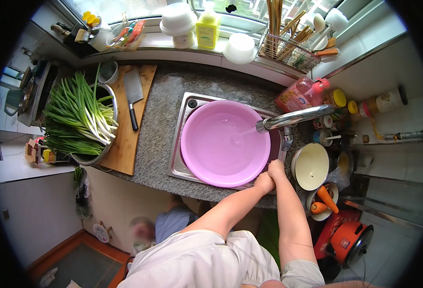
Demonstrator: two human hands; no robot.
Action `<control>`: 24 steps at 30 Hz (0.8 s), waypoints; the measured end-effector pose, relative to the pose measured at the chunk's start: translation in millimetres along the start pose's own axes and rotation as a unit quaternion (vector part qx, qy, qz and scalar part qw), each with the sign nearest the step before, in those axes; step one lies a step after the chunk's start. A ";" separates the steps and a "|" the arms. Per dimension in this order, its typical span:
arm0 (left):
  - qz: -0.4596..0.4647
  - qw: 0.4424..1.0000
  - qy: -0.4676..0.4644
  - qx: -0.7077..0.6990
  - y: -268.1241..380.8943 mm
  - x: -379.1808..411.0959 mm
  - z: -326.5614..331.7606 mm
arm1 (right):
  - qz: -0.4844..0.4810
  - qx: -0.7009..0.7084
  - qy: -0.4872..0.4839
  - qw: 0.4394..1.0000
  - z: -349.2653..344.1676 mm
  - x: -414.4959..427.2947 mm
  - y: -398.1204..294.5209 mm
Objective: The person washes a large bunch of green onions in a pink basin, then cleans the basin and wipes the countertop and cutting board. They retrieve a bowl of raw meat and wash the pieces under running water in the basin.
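Observation:
A pink plastic basin (226, 144) with water in it sits over the metal sink (177, 144). A stream runs into it from the chrome faucet (294, 117). My left hand (264, 183) and my right hand (277, 169) are together at the basin's lower right rim, over the sink's edge. Their fingers are largely hidden, so whether they hold something cannot be seen.
Green onions (82, 111) fill a metal bowl at left, beside a wooden cutting board (123, 154) bearing a cleaver (133, 86). A cream enamel bowl (310, 166), carrots (326, 199) and an orange rice cooker (346, 241) stand right. Another person (173, 219) is below the counter.

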State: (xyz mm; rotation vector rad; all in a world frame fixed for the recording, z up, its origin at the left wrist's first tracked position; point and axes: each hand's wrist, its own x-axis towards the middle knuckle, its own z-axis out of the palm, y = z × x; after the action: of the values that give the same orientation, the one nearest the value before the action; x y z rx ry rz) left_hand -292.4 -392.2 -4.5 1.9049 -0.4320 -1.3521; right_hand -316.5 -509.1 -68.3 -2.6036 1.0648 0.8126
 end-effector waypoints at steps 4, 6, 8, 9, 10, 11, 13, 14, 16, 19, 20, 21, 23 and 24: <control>0.030 0.998 0.043 0.036 -9.4 -4.8 4.9 | 0.033 0.000 -0.056 0.998 0.3 -3.3 3.7; 0.065 0.993 0.071 0.069 -16.3 -5.8 9.7 | 0.046 0.162 0.070 0.983 -0.5 -19.9 2.4; 0.095 0.992 0.072 0.039 -19.7 -14.3 17.3 | 0.067 0.365 0.181 0.911 -5.7 -52.8 3.2; 0.159 0.987 -0.021 -0.006 -19.7 -14.7 14.2 | 0.128 0.571 0.081 0.807 -15.0 -70.4 4.4; 0.134 0.988 0.014 -0.074 -21.6 -30.1 18.5 | 0.105 0.648 0.069 0.751 -22.2 -98.2 4.2; 0.191 0.979 0.005 -0.077 -24.0 -38.5 12.7 | 0.079 0.669 0.058 0.737 -32.6 -123.1 2.0; 0.276 0.956 0.010 -0.100 -33.1 -58.4 -12.0 | -0.048 0.705 -0.001 0.708 -56.6 -167.9 -6.3; 0.149 0.920 -0.208 -0.297 -41.3 -64.5 -36.9 | -0.061 0.677 -0.012 0.734 -64.8 -181.7 -18.5; 0.126 0.907 -0.181 -0.360 -59.9 -85.8 -81.6 | -0.117 0.631 -0.034 0.766 -75.4 -191.4 -52.2; 0.146 0.959 0.008 -0.243 -91.7 -109.1 -159.7 | -0.224 0.405 0.106 0.880 -75.9 -181.0 -116.9; 0.161 0.958 0.035 -0.233 -102.8 -118.3 -187.8 | -0.227 0.422 0.067 0.875 -73.0 -176.2 -140.1; 0.157 0.962 0.056 -0.215 -112.2 -127.6 -216.6 | -0.243 0.447 0.029 0.860 -73.0 -169.7 -160.0; 0.177 0.955 0.138 -0.194 -122.8 -148.7 -261.8 | -0.319 0.413 0.039 0.852 -75.1 -153.9 -201.4; 0.204 0.945 0.140 -0.212 -125.4 -159.5 -280.7 | -0.310 0.480 0.008 0.821 -74.8 -149.9 -223.5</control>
State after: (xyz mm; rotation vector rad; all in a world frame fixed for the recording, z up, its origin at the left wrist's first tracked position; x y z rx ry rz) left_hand -116.1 -99.9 54.4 1.5111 -0.3348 -0.8076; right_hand -217.6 -291.1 75.7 -1.8333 0.3636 0.0294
